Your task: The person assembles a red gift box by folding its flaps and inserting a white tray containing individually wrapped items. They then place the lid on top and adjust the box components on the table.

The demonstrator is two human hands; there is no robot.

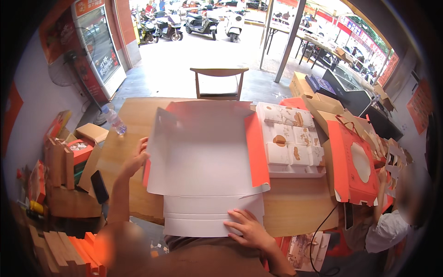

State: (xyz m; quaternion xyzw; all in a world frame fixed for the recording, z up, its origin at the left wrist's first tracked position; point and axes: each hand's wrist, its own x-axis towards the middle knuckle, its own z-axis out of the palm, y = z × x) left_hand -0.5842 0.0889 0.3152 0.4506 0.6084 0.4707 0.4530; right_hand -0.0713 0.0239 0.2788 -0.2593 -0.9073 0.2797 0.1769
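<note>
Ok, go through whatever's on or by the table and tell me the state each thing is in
Box blank: unfolded, white side up, flaps partly raised.
Left hand: gripping the blank's left edge.
Right hand: pressed flat on the near flap.
Tray: uncovered, filled with wrapped pastries.
Red box: assembled, lying tilted, window facing up.
Bottle: upright, capped.
Chair: empty.
Phone: screen dark.

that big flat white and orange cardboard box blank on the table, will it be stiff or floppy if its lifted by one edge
Probably floppy: the box blank is one thin sheet with crease lines, so its flaps would likely hinge and sag. Likely light for its size. The left hand and right hand at opposite edges suggest two-handed handling suits it.
</note>
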